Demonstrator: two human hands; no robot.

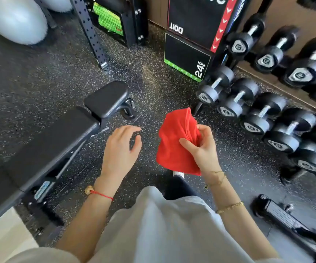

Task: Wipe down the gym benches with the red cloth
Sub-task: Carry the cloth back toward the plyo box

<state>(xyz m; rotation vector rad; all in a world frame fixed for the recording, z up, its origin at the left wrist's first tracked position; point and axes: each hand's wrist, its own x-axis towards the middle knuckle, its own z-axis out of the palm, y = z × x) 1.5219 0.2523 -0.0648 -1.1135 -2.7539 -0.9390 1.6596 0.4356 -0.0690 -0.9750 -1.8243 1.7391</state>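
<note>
A black padded gym bench [58, 137] runs from the lower left toward the middle, with its small seat pad [107, 98] at the far end. My right hand [203, 149] grips a bunched red cloth [174, 143] in the air above the floor, to the right of the bench. My left hand [121, 147] hovers beside the bench's right edge, fingers loosely curled and holding nothing. It touches neither the bench nor the cloth.
A rack of black dumbbells [263, 114] fills the right side. Stacked plyo boxes [189, 44] stand at the back, a rack upright [92, 33] and grey exercise balls [16, 19] at the back left. Another bench's frame [282, 215] lies at lower right on the speckled rubber floor.
</note>
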